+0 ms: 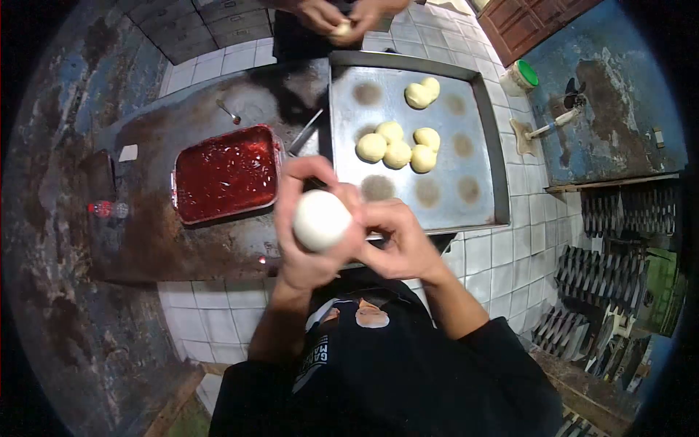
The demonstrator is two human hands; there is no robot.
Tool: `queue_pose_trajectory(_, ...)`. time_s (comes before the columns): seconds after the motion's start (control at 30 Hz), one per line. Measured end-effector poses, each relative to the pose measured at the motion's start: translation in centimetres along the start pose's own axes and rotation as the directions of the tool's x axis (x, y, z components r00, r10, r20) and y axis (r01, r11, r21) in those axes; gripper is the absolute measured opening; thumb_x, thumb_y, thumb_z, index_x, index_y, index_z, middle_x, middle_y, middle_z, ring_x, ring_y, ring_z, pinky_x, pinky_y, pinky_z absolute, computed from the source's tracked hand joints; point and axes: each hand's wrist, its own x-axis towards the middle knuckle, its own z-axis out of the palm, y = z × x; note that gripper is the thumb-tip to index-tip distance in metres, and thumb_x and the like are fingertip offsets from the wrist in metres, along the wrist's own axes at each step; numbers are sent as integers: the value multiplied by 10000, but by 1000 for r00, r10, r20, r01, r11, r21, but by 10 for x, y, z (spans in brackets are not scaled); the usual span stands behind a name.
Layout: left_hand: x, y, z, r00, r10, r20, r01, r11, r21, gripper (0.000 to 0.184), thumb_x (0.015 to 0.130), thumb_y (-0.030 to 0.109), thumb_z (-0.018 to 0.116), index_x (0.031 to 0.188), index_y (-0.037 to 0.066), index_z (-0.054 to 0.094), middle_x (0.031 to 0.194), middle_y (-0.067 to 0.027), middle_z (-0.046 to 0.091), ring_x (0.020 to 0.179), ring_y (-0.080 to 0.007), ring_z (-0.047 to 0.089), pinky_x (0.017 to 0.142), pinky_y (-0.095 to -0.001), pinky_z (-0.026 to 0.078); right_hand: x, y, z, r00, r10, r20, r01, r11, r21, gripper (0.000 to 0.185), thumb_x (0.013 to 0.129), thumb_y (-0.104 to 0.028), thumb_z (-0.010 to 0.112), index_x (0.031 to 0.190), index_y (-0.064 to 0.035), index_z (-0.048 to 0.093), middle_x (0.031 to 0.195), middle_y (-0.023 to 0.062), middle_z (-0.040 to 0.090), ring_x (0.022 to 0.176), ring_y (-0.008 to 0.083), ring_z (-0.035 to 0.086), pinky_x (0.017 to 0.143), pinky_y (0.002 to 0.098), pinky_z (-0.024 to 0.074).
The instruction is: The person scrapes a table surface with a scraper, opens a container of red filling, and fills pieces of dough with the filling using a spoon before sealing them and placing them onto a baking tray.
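Note:
My left hand (pixel 298 258) is wrapped round a large, smooth white dough ball (pixel 320 221), which bulges out between thumb and fingers. Right beside it, my right hand (pixel 399 237) has its fingers curled, with thumb and fingertips pinched together against the left hand. What lies between those fingertips is hidden. Both hands are over the front of the table, between a metal baking tray (pixel 495 175) and a pan of red filling (pixel 226 175). Several pale yellow dough balls (pixel 397 154) sit in touching clusters on the tray.
Across the table, another person's hands (pixel 335 18) hold a small dough piece (pixel 341 29). A spoon (pixel 229 113) and a flat metal scraper (pixel 306 131) lie near the pan. A plastic bottle (pixel 109 210) is at the left. A green-lidded bucket (pixel 520 75) stands beyond the tray.

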Motion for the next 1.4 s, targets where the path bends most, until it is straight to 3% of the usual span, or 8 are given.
queue_pose_trajectory(0.07, 0, -27, -12, 992, 65, -108, -4, 869, 494, 504, 774, -98, 715, 1182, 10, 440, 971, -43, 555, 774, -85, 607, 688, -240, 505, -7, -9, -34, 989, 104, 103, -82, 977, -195, 304, 849, -170, 805, 1071, 18, 715, 943, 159, 735, 846, 209, 730, 729, 315, 562)
queue_pose_trajectory(0.4, -35, -120, -4, 899, -437, 12, 251, 540, 803, 839, 768, 241, 849, 1396, 108, 310, 1048, -196, 708, 956, -474, 694, 840, -517, 562, -3, 60, -90, 961, 248, 122, -185, 905, -382, 398, 766, -172, 844, 1117, -44, 707, 1012, 127, 688, 900, 305, 696, 787, 375, 560)
queue_pose_trajectory(0.57, -35, -78, -16, 890, -342, -302, 456, 695, 557, 823, 813, -36, 767, 1437, 67, 241, 1168, -114, 586, 553, -10, 379, 508, -191, 338, -7, 146, -94, 842, 204, 499, 297, 598, -745, 619, 886, -296, 709, 1393, 1, 514, 1399, 197, 522, 1267, 357, 549, 1016, 429, 499)
queue_pose_trajectory(0.7, -29, -70, -14, 915, -250, -317, 389, 755, 528, 695, 858, -95, 687, 1404, 51, 282, 1087, -105, 570, 603, -30, 403, 530, -188, 348, -9, 148, -72, 815, 189, 548, 424, 450, -786, 827, 973, -495, 540, 1510, 102, 340, 1642, 238, 257, 1530, 330, 262, 1254, 436, 215)
queue_pose_trajectory(0.87, -13, -94, 17, 951, -254, -175, 307, 832, 461, 417, 862, 37, 711, 1226, 48, 509, 908, -72, 598, 717, -146, 540, 672, -301, 481, 3, 164, -114, 829, 154, 537, 163, 852, -497, 698, 977, -372, 585, 1505, 46, 401, 1595, 239, 348, 1480, 355, 355, 1225, 449, 276)
queue_pose_trajectory(0.93, 1, -101, 23, 930, -365, -37, 325, 771, 548, 308, 871, 45, 704, 1138, 41, 550, 875, -82, 591, 751, -162, 563, 698, -309, 494, 19, 129, -159, 930, 6, 368, 158, 897, -414, 539, 883, -24, 609, 1417, -56, 544, 1492, 185, 499, 1390, 369, 472, 1162, 479, 369)
queue_pose_trajectory(1.03, 17, -134, 41, 912, -349, 213, 175, 804, 569, 217, 881, 92, 679, 1054, 24, 568, 920, -127, 617, 826, -251, 638, 753, -348, 518, 31, 116, -223, 935, 184, 303, 143, 585, -798, 650, 688, 57, 661, 1319, -90, 607, 1288, 116, 610, 1199, 333, 588, 1002, 420, 503)
queue_pose_trajectory(1.4, 59, -259, 78, 703, -419, 574, -131, 717, 684, 150, 809, 148, 673, 882, 25, 628, 864, -169, 676, 854, -354, 668, 772, -459, 525, 25, 137, -257, 721, 469, 510, 409, 306, -860, 439, 776, -239, 692, 1191, -102, 641, 1161, 86, 656, 1092, 300, 618, 923, 422, 508)
